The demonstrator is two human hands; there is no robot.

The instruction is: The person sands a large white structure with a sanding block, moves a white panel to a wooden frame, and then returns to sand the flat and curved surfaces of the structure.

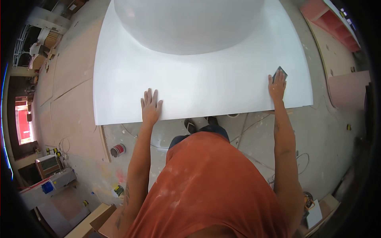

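Observation:
A large white panel with a smooth matte surface spreads out before me, and a rounded raised form curves up from its far middle. Near the panel's front edge, my left hand lies flat with its fingers a little apart, holding nothing. Farther right, my right hand presses a dark grey-green piece of sandpaper against the white surface. The sandpaper's corners stick out past the fingertips; the rest is hidden under the hand.
A paint can stands on the dusty concrete floor to my left. Large brown sheets lie beyond it. Cables trail across the floor on both sides. A pink shelf-like piece and a curved pink panel are at the right.

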